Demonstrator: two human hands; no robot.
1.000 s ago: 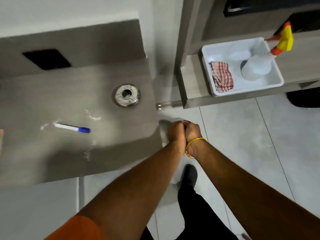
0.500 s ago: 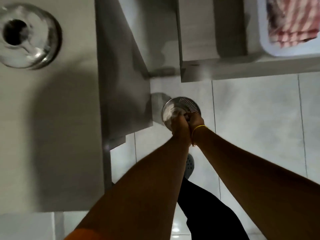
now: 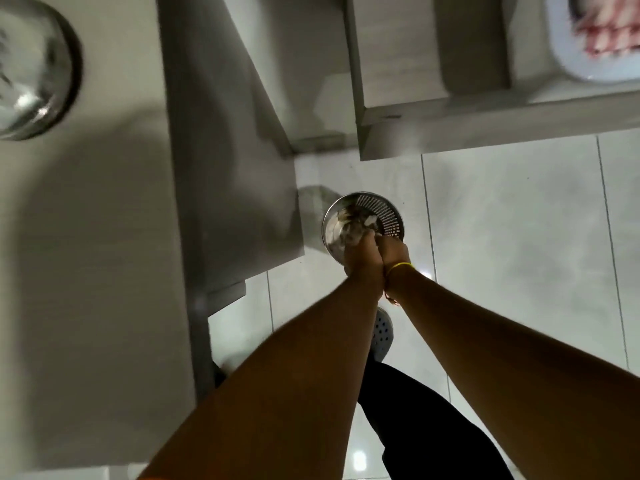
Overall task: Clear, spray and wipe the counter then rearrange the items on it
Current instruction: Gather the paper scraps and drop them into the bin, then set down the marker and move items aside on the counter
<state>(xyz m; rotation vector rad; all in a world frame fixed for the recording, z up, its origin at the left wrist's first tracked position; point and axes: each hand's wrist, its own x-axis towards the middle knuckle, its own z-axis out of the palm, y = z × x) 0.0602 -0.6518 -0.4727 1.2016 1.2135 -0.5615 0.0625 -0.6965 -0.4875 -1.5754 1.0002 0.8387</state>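
A round metal bin (image 3: 385,210) with a slotted rim stands on the tiled floor just right of the grey counter (image 3: 86,237). Crumpled whitish paper (image 3: 349,231) lies in its mouth. My left hand (image 3: 363,263) and my right hand (image 3: 394,252) are pressed together over the bin's near rim, fingers curled down onto the paper. A yellow band circles my right wrist. The fingertips are hidden behind the knuckles.
A steel ring (image 3: 34,71) is set in the counter top at upper left. At upper right a lower shelf (image 3: 485,123) carries a white tray (image 3: 568,65) with a red checked cloth (image 3: 609,32). My shoe (image 3: 382,334) stands on the tiles below the bin.
The view has dropped and swung right, so the pen and spray bottle have left the frame. My joined hands went down to the bin, and paper now shows inside it.
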